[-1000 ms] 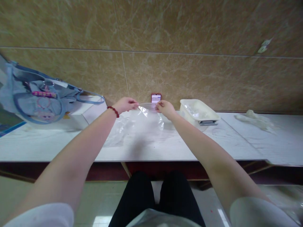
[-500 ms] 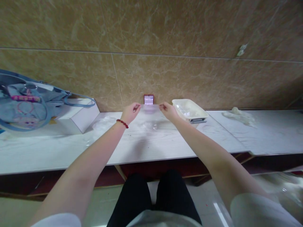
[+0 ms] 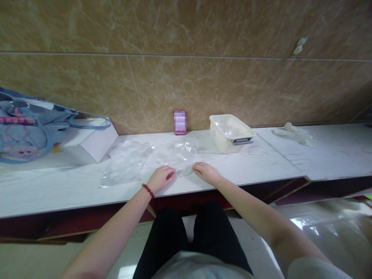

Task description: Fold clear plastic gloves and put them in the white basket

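A clear plastic bag (image 3: 184, 170) is stretched between my two hands, low over the front part of the white counter (image 3: 232, 170). My left hand (image 3: 163, 178), with a red bead bracelet at the wrist, pinches its left end. On the other end my right hand (image 3: 205, 173) is closed, fingertips pressed together. Just behind my hands lies more clear plastic film (image 3: 184, 149); I cannot tell whether it is joined to the held bag. A crumpled heap of clear plastic bags (image 3: 124, 161) rests to the left of my left hand.
A phone (image 3: 179, 122) leans upright against the tiled wall (image 3: 162, 85). Right of it stands a cream plastic basket (image 3: 222, 141) with clear plastic inside. A blue bag (image 3: 26, 133) and a white box (image 3: 90, 141) occupy the left; whitish gloves or cloth (image 3: 293, 133) lie far right.
Both hands have come down and toward me, bringing the plastic bag from in front of the phone to low over the counter's front. The view has shifted slightly.
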`<state>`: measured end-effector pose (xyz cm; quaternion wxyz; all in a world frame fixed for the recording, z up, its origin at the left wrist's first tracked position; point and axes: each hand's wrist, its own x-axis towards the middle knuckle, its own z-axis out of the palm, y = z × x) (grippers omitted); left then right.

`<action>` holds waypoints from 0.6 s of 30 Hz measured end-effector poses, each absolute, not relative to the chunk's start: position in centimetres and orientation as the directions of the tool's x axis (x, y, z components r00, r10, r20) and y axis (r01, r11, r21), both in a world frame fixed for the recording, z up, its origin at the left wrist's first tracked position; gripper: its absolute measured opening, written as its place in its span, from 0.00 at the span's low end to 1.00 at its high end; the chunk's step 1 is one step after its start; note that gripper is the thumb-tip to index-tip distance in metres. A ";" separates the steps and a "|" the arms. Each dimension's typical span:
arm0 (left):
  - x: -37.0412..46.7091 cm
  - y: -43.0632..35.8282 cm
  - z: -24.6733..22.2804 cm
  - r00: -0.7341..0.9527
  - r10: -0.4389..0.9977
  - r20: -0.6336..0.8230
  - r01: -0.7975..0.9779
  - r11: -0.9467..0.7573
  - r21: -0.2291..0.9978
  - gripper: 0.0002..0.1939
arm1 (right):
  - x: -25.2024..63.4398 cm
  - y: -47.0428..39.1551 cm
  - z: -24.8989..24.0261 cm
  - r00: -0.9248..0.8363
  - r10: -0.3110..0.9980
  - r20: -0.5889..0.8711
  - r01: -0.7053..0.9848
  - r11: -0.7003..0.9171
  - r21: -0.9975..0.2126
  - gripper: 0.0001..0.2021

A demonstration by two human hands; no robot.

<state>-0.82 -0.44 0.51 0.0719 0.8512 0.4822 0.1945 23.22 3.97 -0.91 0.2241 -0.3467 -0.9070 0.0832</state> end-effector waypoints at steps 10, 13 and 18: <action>-1.6 -0.5 2.2 0.451 0.859 0.241 0.801 -0.509 0.315 0.15 | 24.5 4.2 -0.1 -0.611 0.715 0.340 0.648 0.698 -0.304 0.12; -1.3 0.5 2.7 0.422 0.868 0.261 0.796 -0.492 0.352 0.16 | 24.3 5.8 0.4 -0.524 0.780 0.342 0.723 0.620 -0.306 0.12; 0.5 3.9 2.7 0.361 0.889 0.282 0.824 -0.446 0.349 0.16 | 23.1 10.6 0.9 -0.337 0.881 0.331 0.845 0.438 -0.307 0.21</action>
